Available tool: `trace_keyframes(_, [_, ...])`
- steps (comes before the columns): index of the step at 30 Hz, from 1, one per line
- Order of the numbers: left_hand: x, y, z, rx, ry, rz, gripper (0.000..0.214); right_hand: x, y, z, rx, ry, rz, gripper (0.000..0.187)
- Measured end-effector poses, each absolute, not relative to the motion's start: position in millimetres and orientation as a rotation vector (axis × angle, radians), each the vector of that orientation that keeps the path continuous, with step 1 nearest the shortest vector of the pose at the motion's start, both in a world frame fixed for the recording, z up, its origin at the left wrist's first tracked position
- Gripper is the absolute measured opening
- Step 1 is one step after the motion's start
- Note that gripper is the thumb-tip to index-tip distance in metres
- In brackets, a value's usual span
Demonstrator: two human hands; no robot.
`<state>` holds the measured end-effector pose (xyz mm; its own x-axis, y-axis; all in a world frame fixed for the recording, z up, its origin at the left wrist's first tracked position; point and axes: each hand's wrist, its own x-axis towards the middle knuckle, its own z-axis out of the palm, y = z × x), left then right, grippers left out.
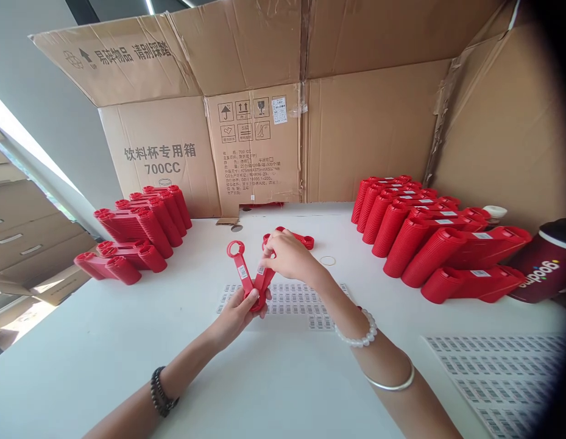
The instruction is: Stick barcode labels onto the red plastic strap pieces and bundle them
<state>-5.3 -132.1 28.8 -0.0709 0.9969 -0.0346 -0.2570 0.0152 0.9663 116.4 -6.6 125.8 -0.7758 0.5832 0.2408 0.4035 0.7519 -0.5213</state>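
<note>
Near the middle of the table, my left hand (240,310) grips two red plastic ring-ended strips (242,268) by their lower ends, fanned into a V. The left strip bears a small white barcode label (242,272). My right hand (288,255) is closed in a pinch at the right strip, where another barcode label (261,270) shows under the fingertips. Whether that label is fully stuck down I cannot tell. Just behind my right hand lies a small pile of red ring-ended strips (305,240). Beneath my hands is a sheet of labels (292,299).
Stacks of red strips stand at the left (150,222) and, with labels on top, at the right (406,244). Another label sheet (497,372) lies front right. A dark red cup (545,262) and a rubber band (328,261) are on the table. Cardboard (374,134) walls the back.
</note>
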Motion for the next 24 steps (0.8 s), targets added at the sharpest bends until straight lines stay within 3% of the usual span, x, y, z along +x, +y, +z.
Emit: trace_keyframes(24, [-9.5, -131.8, 22.6, 0.994, 1.12, 1.273, 0.028, 120.3, -10.0, 133.1, -0.846, -2.673, 0.539, 0.012])
